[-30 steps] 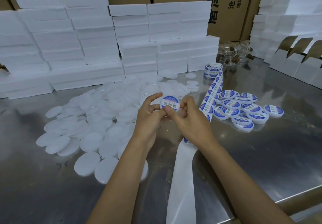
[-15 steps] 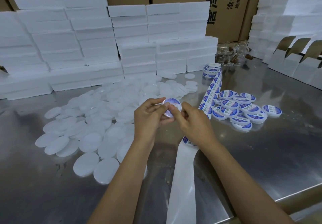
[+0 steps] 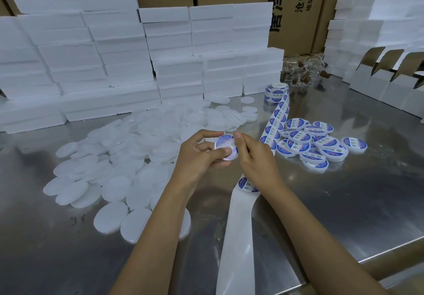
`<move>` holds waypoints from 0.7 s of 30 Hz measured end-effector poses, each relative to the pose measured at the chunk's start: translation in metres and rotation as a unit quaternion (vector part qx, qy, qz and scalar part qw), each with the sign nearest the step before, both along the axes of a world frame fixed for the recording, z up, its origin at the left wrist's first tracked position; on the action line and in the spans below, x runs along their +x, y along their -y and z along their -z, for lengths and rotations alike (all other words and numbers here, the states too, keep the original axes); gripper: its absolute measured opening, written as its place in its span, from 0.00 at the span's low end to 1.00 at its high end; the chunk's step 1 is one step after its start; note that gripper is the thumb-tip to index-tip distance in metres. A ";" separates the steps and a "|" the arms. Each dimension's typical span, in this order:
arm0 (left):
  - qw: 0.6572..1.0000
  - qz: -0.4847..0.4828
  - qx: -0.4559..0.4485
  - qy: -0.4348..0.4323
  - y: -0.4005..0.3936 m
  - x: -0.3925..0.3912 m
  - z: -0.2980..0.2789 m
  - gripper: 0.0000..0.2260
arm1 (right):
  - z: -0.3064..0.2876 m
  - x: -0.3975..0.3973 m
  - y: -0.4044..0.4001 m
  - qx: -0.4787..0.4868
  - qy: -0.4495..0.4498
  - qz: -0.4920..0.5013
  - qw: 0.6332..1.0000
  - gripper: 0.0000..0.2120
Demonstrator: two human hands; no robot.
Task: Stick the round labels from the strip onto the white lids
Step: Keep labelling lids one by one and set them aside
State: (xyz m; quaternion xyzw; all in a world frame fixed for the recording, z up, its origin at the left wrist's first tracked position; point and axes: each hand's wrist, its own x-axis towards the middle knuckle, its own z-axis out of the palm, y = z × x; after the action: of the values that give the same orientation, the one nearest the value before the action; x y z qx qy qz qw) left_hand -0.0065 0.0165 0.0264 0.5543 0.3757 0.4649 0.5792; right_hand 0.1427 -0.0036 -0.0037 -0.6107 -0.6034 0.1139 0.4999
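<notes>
Head view, and both hands are up over the steel table (image 3: 344,203); the left hand (image 3: 195,157) has its fingers curled round a white lid (image 3: 226,149), thumb laid across the lid's face, where a blue-and-white round label (image 3: 223,142) already sits; the right hand (image 3: 257,157) comes in from the other side, fingertip touching the lid's upper edge, fingers bent; whether it truly grips the lid I cannot tell; this looks like the pressing-down step, smoothing the label flat; off to the right lies the pile of labelled lids (image 3: 314,143), and the label strip (image 3: 278,115) runs from its roll (image 3: 276,89) down under the right wrist, with bare backing trailing toward the table's near edge; to the left, a big heap of plain white lids (image 3: 128,157) waits; next, by my reckoning, the finished lid goes onto the labelled pile, then a fresh label must be peeled from the strip near the right wrist, cleanly and without creasing, and a plain lid fetched.
</notes>
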 end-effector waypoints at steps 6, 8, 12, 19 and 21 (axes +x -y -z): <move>0.995 -0.094 -0.006 0.016 -0.003 0.000 0.002 0.11 | -0.003 -0.007 0.002 -0.057 -0.041 -0.041 0.997 0.27; 0.992 -0.126 -0.011 0.026 -0.005 -0.001 0.003 0.10 | -0.002 -0.010 0.002 -0.073 -0.017 -0.050 0.996 0.25; 0.989 -0.141 -0.007 0.035 -0.006 0.002 0.005 0.09 | -0.001 -0.009 0.001 -0.038 0.005 -0.029 0.999 0.22; 0.999 -0.038 0.024 0.005 -0.004 0.004 0.005 0.12 | -0.002 -0.003 0.001 -0.016 0.018 0.002 1.000 0.20; 0.998 -0.050 0.023 0.009 -0.004 0.003 0.004 0.11 | -0.003 -0.004 0.001 -0.014 -0.001 -0.015 1.000 0.21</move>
State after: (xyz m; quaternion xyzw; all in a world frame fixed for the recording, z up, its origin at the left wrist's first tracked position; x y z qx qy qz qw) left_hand -0.0032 0.0204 0.0221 0.5442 0.3870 0.5068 0.5453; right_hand 0.1390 -0.0047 -0.0012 -0.6085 -0.6104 0.1298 0.4901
